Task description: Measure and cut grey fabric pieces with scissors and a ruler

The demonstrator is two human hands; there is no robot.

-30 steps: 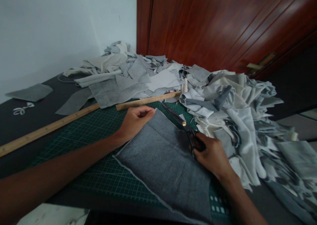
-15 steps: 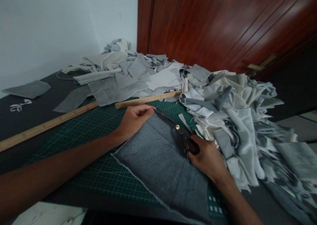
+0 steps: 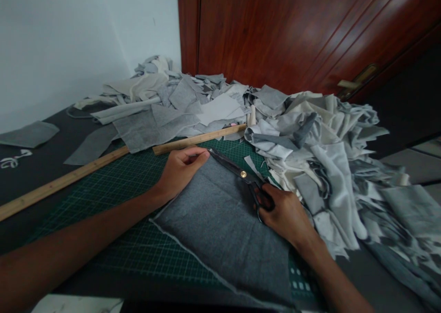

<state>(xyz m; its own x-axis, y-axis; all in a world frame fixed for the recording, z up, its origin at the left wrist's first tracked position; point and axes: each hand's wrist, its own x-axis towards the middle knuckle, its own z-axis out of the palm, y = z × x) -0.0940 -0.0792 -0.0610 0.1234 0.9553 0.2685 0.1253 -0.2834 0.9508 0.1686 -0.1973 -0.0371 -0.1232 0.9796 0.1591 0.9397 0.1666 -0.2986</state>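
A dark grey piece of fabric (image 3: 227, 230) lies across the green cutting mat (image 3: 144, 244), its near edge hanging toward me. My left hand (image 3: 182, 168) pinches the fabric's far corner between thumb and fingers. In my right hand (image 3: 284, 209) is a pair of black-handled scissors (image 3: 243, 174), with fingers through the loops. The blades lie along the fabric's far right edge, nearly closed. Their tips reach right up to my left fingertips. Whether fabric sits between the blades is too dark to tell.
A wooden ruler (image 3: 69, 179) lies at the left, and another wooden strip (image 3: 200, 139) crosses the mat's far edge. Heaped grey and white fabric scraps (image 3: 186, 94) spread along the back, with a larger pile (image 3: 330, 161) at right. A brown door (image 3: 275, 32) stands behind.
The view has shifted slightly, so everything sits a little further left. Both hands, the scissors and the fabric keep nearly the same positions relative to each other.
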